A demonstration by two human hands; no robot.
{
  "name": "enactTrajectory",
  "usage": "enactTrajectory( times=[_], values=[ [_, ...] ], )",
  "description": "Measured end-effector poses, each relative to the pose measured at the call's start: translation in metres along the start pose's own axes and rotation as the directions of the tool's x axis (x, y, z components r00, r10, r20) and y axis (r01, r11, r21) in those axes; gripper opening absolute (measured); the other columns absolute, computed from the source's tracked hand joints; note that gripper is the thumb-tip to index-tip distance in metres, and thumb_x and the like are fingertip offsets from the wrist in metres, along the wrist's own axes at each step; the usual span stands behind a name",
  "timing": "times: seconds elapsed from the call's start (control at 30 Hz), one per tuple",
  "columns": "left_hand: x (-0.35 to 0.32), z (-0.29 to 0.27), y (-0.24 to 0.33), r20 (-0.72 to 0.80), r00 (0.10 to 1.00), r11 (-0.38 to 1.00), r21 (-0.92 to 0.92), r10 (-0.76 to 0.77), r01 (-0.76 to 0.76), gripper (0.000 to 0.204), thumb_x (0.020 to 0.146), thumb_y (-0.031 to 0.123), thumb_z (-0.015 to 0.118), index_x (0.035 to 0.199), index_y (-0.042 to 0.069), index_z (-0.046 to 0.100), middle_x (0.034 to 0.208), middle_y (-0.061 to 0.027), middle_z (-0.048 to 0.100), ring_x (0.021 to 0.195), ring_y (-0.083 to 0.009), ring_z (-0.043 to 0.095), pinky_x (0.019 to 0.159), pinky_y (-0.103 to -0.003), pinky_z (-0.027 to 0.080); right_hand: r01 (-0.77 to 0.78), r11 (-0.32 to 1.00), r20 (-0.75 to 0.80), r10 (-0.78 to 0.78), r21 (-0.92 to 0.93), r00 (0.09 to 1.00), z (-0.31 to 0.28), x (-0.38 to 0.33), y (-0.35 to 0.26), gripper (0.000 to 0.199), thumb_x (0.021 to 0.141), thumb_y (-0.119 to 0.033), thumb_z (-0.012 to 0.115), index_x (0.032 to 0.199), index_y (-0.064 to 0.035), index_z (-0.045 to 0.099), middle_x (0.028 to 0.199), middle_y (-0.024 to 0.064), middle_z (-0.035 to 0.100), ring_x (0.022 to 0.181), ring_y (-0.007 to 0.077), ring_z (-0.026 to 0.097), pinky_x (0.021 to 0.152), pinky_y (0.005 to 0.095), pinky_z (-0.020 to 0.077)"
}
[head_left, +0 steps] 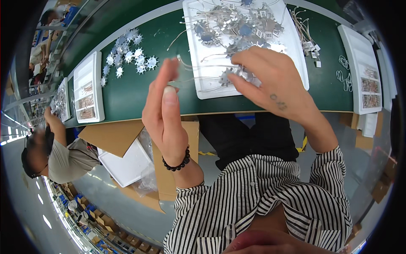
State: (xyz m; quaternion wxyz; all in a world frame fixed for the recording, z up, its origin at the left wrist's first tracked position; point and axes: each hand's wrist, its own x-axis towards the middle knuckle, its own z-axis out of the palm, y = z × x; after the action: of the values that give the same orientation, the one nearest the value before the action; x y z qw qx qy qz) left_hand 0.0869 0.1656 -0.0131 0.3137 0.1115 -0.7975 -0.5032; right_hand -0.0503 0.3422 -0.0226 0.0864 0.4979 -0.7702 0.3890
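Note:
Over the near part of a white foam tray (194, 80), my right hand (277, 80) has its thumb and index finger closed around a silvery, star-shaped metal piece (226, 77). Thin pale wires (194, 66) run from around this piece toward the left. My left hand (165, 112) is raised beside the tray's left edge with its fingers stretched out and slightly blurred. Wire ends lie close to its fingertips; contact cannot be made out. Farther back, the tray carries a heap of similar star-shaped pieces (241, 27) with wires and small white tags.
Loose star-shaped pieces (127, 53) lie left on the green table (169, 36). A wire bundle (311, 42) lies right of the tray. White compartment trays (101, 91) (353, 55) flank the workspace. An open cardboard box (177, 186) stands below; a co-worker (72, 156) is at left.

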Motion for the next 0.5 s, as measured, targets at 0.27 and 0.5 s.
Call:
enactTrajectory(
  times=[0.27,0.5],
  values=[
    [0.0,-0.105,0.057,-0.156,0.97,0.769,-0.591,0.187,-0.243,0.066,0.098,0.024,0.053,0.151,-0.004,0.025,0.096,-0.0102,0.069,0.08,-0.0145,0.062,0.07,-0.024,0.051,-0.007,0.99,0.22,0.039,-0.141,0.975,0.03,0.045,-0.012,0.036,0.088,-0.028,0.068,0.114,-0.0039,0.06,0.081,0.0165,0.063,0.07,0.0363,0.06,0.064,0.0437,0.0472],
    [-0.019,-0.17,0.063,-0.149,0.766,-0.026,-0.985,0.626,-0.171,0.027,0.09,0.02,0.07,0.068,0.004,0.07,0.054,-0.0034,0.061,0.041,-0.0101,0.051,0.035,-0.019,0.038,-0.305,0.951,0.014,0.306,-0.048,0.952,0.005,0.014,-0.028,0.025,0.09,-0.008,0.069,0.114,-0.0023,0.066,0.07,-0.002,0.048,0.06,0.0052,0.038,0.054,0.022,0.0313]
  ],
)
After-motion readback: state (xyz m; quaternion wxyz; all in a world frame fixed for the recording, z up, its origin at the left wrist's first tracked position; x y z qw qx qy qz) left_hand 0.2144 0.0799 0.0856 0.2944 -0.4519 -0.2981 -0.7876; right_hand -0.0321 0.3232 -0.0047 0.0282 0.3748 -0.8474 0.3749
